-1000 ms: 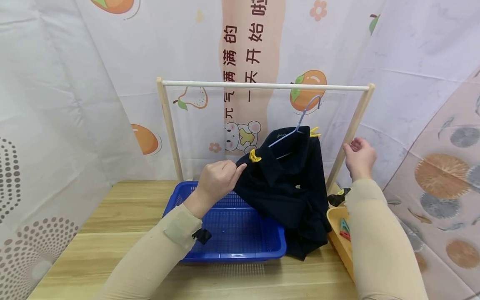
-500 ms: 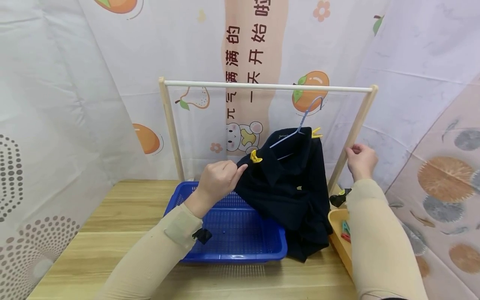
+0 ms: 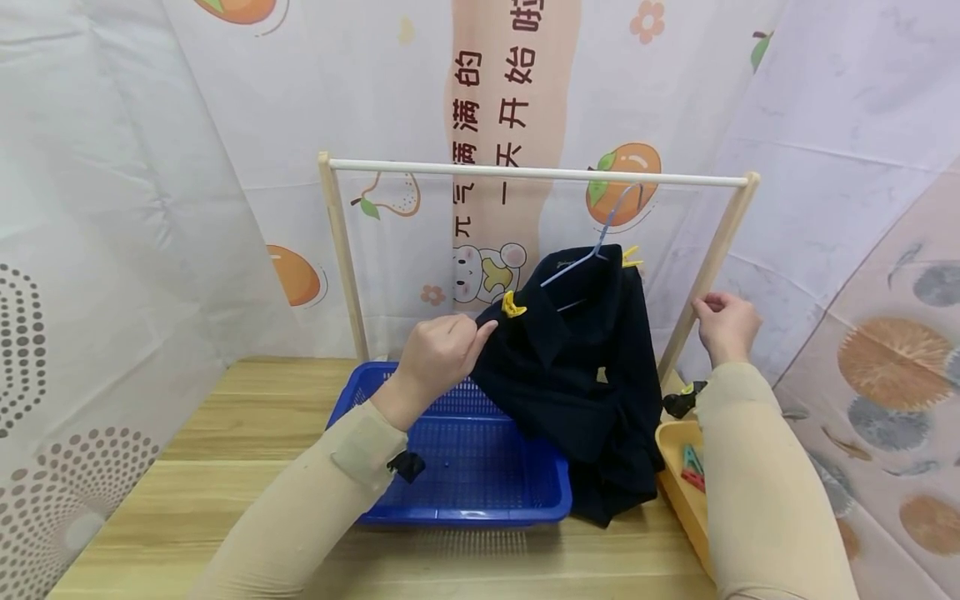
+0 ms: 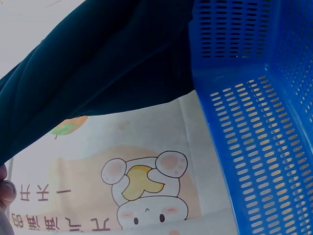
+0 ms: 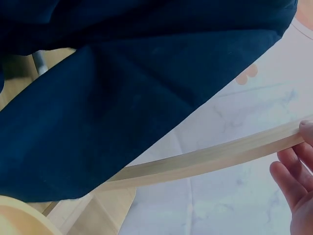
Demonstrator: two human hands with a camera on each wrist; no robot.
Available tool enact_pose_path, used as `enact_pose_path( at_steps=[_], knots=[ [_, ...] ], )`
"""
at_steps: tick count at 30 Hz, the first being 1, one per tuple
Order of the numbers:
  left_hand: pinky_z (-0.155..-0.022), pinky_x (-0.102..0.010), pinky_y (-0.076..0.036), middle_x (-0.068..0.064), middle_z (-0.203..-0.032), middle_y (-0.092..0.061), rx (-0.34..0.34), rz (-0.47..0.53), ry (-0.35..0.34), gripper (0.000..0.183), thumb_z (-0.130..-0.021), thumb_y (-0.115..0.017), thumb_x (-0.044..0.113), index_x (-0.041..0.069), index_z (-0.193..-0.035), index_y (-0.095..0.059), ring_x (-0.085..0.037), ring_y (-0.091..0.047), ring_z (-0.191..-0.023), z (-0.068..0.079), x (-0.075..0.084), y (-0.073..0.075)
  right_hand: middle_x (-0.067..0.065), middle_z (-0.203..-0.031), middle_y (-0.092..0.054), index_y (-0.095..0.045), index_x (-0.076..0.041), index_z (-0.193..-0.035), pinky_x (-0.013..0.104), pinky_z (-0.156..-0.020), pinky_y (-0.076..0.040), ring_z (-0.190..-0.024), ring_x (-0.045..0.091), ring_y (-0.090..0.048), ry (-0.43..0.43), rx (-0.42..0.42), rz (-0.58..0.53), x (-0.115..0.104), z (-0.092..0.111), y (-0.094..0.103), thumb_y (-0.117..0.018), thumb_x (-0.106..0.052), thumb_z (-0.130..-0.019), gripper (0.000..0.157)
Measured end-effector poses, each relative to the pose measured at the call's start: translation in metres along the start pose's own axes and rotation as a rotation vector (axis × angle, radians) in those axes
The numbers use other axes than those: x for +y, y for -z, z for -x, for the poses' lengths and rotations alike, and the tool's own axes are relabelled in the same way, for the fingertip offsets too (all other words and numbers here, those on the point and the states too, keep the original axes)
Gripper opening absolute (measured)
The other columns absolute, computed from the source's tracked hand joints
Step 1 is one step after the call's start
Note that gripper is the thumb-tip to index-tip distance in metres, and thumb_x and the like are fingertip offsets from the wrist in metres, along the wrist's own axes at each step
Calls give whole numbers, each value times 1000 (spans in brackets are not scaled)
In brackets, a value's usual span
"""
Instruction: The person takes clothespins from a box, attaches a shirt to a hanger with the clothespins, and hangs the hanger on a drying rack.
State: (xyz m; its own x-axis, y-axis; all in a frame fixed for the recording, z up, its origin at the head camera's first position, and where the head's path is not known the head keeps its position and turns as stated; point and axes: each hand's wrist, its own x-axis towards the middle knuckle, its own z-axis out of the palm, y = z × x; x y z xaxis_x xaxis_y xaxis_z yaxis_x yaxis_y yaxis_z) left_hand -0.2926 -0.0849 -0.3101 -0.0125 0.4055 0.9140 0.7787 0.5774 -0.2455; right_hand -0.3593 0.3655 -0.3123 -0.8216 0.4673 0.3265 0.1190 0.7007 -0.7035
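Note:
A dark navy collared shirt (image 3: 570, 358) hangs on a blue hanger (image 3: 573, 268), its collar tilted and its lower part bunched to the right of the blue basket. Yellow clothespins clip it at both shoulders, one clothespin (image 3: 513, 305) at the left and another clothespin (image 3: 632, 257) at the right. My left hand (image 3: 438, 354) pinches the shirt's left shoulder, thumb extended along the cloth. The hanger's hook overlaps the underside of the white rail (image 3: 480, 171). My right hand (image 3: 727, 327) holds the rack's right wooden post (image 5: 220, 159), thumb on one side and fingers beneath in the right wrist view.
Below the left forearm sits a blue perforated basket (image 3: 465, 514) on the wooden table (image 3: 232, 433). At the right, a yellow tray (image 3: 678, 492) holds clothespins (image 3: 693, 468), partly hidden by the right arm. Printed curtains (image 3: 202, 200) enclose the table's back and sides.
The hanger and collar have risen slightly, bringing the hook up to the rail. My right hand has slid a little lower along the post, fingers closer together. My left hand keeps its grip.

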Motion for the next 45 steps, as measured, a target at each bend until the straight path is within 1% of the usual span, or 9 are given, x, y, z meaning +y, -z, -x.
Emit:
enact_pose_path(
  at_steps=[3,6,11,17,21,27,30,36,45],
  knots=[
    [-37,-25,-28,-1,-55,-36,0,-3,2,50,-110,-49,26,8,-64,-42,-15,-36,-41,-4,-1,0,20,-125,-68,-64,1,-134,31,-83,-48,-111,33,-63,0,-3,8,1,1,0,-55,-35,-105,47],
    [-37,-25,-28,-1,-55,-36,0,-6,7,49,-110,-49,25,8,-65,-43,-15,-36,-42,-9,-1,0,20,-123,-69,-65,2,-132,25,-76,-45,-109,32,-64,7,7,18,2,2,-1,-55,-34,-105,46],
    [-37,-25,-27,0,-54,-34,9,-30,14,50,-111,-46,24,8,-64,-41,-14,-34,-40,-19,-1,1,21,-120,-69,-67,3,-129,26,-74,-44,-106,33,-64,23,27,36,2,2,-1,-56,-33,-105,44],
    [-37,-25,-25,-1,-54,-33,18,-35,45,51,-111,-43,25,8,-63,-41,-14,-33,-39,-35,-2,3,22,-120,-69,-67,3,-128,37,-83,-48,-108,36,-64,37,36,46,1,2,-1,-56,-32,-105,43],
    [-38,-26,-25,0,-54,-33,9,-38,64,49,-110,-47,21,9,-63,-41,-14,-34,-40,-48,-2,4,22,-121,-68,-66,3,-129,45,-91,-48,-110,36,-63,34,25,37,1,2,-1,-55,-32,-105,43],
    [-38,-27,-24,0,-54,-32,-6,-81,88,45,-105,-59,16,10,-63,-42,-13,-32,-41,-65,0,3,22,-121,-69,-66,3,-128,40,-86,-48,-110,36,-63,39,18,39,0,2,1,-55,-32,-105,43],
    [-38,-28,-23,0,-54,-32,6,-96,100,45,-102,-63,15,9,-63,-42,-13,-31,-40,-71,1,1,22,-121,-69,-67,3,-127,42,-88,-48,-111,36,-63,46,23,38,-2,3,2,-56,-31,-105,42],
    [-36,-28,-24,0,-53,-32,28,-125,121,45,-100,-67,15,9,-62,-43,-15,-30,-39,-79,3,-8,23,-121,-69,-67,5,-126,50,-101,-44,-114,40,-62,64,36,51,-2,4,3,-56,-30,-105,42],
    [-36,-29,-27,0,-52,-34,11,-143,176,45,-101,-64,15,10,-61,-45,-16,-36,-39,-83,10,-24,22,-122,-68,-67,4,-127,50,-105,-40,-117,40,-60,57,20,35,-3,3,4,-56,-30,-105,42]
  ],
)
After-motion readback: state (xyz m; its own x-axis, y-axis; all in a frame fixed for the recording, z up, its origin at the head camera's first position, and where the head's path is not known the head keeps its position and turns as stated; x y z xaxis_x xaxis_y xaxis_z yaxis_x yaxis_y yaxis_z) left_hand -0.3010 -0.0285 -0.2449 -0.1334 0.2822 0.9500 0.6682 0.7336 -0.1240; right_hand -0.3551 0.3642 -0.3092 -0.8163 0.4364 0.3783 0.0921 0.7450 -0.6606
